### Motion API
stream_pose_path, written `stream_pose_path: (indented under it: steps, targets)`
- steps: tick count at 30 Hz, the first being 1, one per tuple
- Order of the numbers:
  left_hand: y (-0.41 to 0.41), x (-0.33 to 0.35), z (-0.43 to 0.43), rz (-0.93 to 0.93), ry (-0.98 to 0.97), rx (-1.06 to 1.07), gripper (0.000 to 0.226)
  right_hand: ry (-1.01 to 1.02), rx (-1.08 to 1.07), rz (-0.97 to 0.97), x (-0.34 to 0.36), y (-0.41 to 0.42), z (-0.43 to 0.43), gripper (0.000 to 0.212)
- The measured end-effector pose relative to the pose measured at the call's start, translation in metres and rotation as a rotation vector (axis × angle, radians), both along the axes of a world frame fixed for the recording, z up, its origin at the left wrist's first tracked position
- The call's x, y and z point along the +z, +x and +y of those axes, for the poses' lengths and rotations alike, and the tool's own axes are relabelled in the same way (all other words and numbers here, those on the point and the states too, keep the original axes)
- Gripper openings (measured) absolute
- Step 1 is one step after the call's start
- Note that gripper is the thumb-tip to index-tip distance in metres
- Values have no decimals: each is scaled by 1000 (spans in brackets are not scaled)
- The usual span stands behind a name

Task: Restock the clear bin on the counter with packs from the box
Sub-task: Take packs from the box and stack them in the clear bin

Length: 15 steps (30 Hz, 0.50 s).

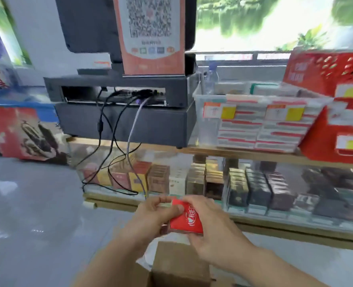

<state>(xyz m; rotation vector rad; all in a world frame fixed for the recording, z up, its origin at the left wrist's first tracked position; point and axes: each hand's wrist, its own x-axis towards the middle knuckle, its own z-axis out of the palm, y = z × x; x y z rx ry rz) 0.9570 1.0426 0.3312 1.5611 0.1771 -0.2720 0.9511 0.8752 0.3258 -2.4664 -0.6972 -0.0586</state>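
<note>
Both my hands hold a red pack (187, 219) with white lettering, low in the middle of the view. My left hand (150, 217) grips its left edge with the thumb on top. My right hand (210, 226) wraps round its right side and bottom. Below the hands lies the brown cardboard box (179, 264), its flaps up. The clear bin (206, 121) stands on the counter up and to the right, with stacked red-and-white packs filling its right part and bare room at its left end.
A dark cash register unit (125, 119) with hanging cables sits left of the bin. Red cartons (337, 141) stand right of it, and a water bottle (211, 78) behind it. The glass case (254, 183) below holds several rows of packs. Grey floor lies to the left.
</note>
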Motion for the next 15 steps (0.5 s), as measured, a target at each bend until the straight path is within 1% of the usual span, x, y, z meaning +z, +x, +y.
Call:
stream_pose_path:
  steps: [2,5,7,11,15]
  targets:
    - [3,37,-7,-73,-35,-2,27,8,-36,-81,38,4,-3,68]
    - [6,88,-19,-147,-62,49,18,-5,-63,-197,90,9,-5,68]
    - [8,117,-26,-172,-90,79,18,-21,-61,-227,121,12,-6,72]
    - [16,165,-34,-250,-82,99,23,-103,-72,-231,176,21,-9,78]
    - [32,211,-40,-318,-93,78,26,-134,-106,-248,229,38,-13,78]
